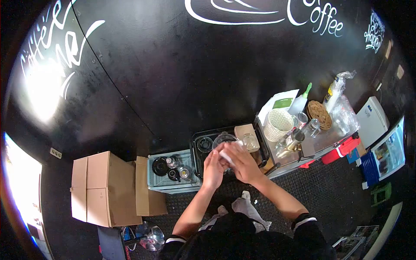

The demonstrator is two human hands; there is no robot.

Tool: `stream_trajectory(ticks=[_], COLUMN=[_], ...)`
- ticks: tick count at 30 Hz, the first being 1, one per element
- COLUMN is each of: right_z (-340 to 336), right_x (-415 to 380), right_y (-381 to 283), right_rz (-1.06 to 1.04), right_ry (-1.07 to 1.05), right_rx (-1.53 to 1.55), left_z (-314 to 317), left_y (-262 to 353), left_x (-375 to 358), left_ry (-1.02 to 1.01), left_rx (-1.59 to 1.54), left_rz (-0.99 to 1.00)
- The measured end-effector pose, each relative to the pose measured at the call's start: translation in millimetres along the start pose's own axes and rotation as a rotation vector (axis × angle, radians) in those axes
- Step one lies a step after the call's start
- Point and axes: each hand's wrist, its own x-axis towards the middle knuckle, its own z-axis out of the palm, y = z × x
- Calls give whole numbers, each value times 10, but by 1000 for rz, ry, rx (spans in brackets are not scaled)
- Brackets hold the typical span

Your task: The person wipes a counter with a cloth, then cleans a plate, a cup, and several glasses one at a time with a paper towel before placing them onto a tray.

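Observation:
My two hands meet over a black tray (197,162). The fingers of my right hand (243,164) are closed over a white cloth or tissue (227,157). My left hand (213,170) is curled close against it, and I cannot tell what lies within those fingers. Just beyond the fingertips shows a clear round glass piece (223,137), partly hidden by my hands. Left of it in the tray sits a dark round glass item (204,144). To the right are a light wooden box (245,130) and a small clear glass (250,141).
On the left, a pale blue crate (173,189) holds dark lids and small jars, beside cardboard boxes (97,190). The metal table (281,164) at right carries a white woven basket (278,125), a metal pitcher (296,136), glasses and a wicker holder (319,114). A black wall stands behind.

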Motion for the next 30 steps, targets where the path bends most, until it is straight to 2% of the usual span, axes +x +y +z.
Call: stream_trajectory(ticks=[2,5,7,9,11,14,17,19,21,26,30], right_z=[8,5,14,-21,-59,-104,-128,-122,-134,-128,-17], right_x=[27,232,270,275,200,82,62,69,77,50,-143], right_y=[58,62,-22,-114,-102,40,121,161,145,114,304], right_rz=[284,334,162,74,16,-104,-197,-288,-302,-347,-294], right_ry=[244,234,109,58,37,18,28,71,75,141,155], right_rx=[321,174,-100,-138,-122,-85,-116,-191,-159,-84,23], left_z=[16,27,-45,-152,-244,-57,-98,-253,-334,-348,-577], left_y=[-57,-99,-205,-194,-131,97,122,19,-6,-72,-272], left_x=[-47,1,45,67,62,-21,32,138,168,232,326], left_ry=[-23,-22,28,98,-18,10,-65,-25,-66,-16,-15], left_rx=[18,113,84,78,-38,-89,33,34,7,-59,-101], left_rz=[-136,-114,-90,-104,-65,-142,-184,-190,-253,-397,-520])
